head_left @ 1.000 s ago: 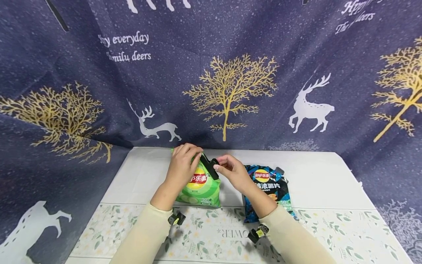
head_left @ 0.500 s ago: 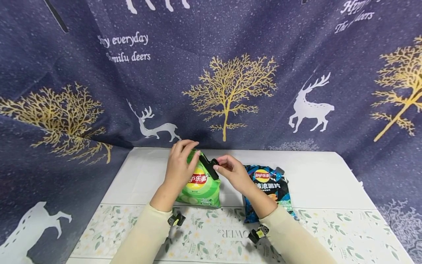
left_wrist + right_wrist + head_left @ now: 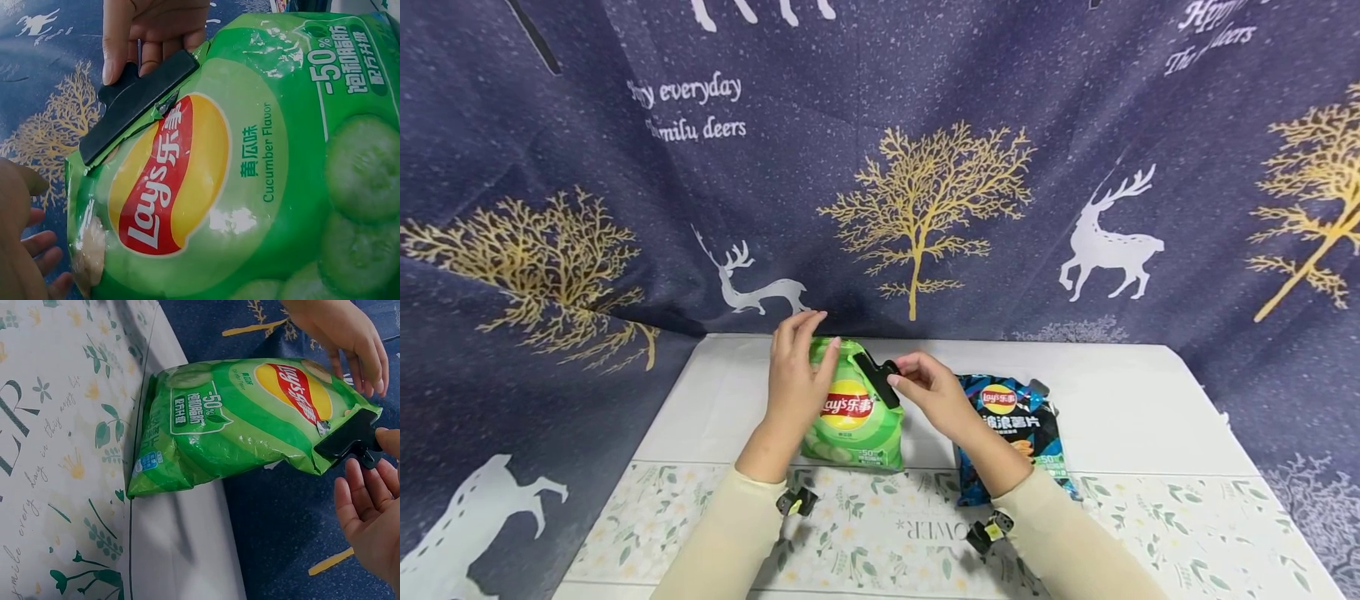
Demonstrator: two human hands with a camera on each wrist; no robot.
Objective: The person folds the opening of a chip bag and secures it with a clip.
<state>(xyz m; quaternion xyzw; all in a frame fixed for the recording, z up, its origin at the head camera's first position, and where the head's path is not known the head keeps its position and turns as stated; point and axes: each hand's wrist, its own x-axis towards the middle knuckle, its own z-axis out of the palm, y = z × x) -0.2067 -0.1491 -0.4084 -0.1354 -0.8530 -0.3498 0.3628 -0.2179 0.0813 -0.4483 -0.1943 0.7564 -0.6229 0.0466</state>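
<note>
A green bag of cucumber-flavor potato chips [image 3: 857, 437] stands on the table with a black bag clip [image 3: 878, 382] across its upper right corner. My right hand [image 3: 934, 392] pinches the clip's handle between thumb and fingers, as the right wrist view shows at the clip [image 3: 347, 436]. At the bag's upper left, my left hand [image 3: 792, 375] has its fingers extended and holds nothing. In the left wrist view the left hand [image 3: 25, 237] appears beside the bag's top edge [image 3: 78, 206]; whether it touches the bag I cannot tell.
A dark blue and black chip bag [image 3: 1011, 421] lies to the right, partly under my right forearm, with a dark clip [image 3: 1037, 388] at its upper right corner. Behind the white table [image 3: 1120, 408] hangs a navy cloth [image 3: 775, 192] with deer and trees.
My left hand has moved left, off the top of the green bag, uncovering more of its front. The right hand stays on the clip.
</note>
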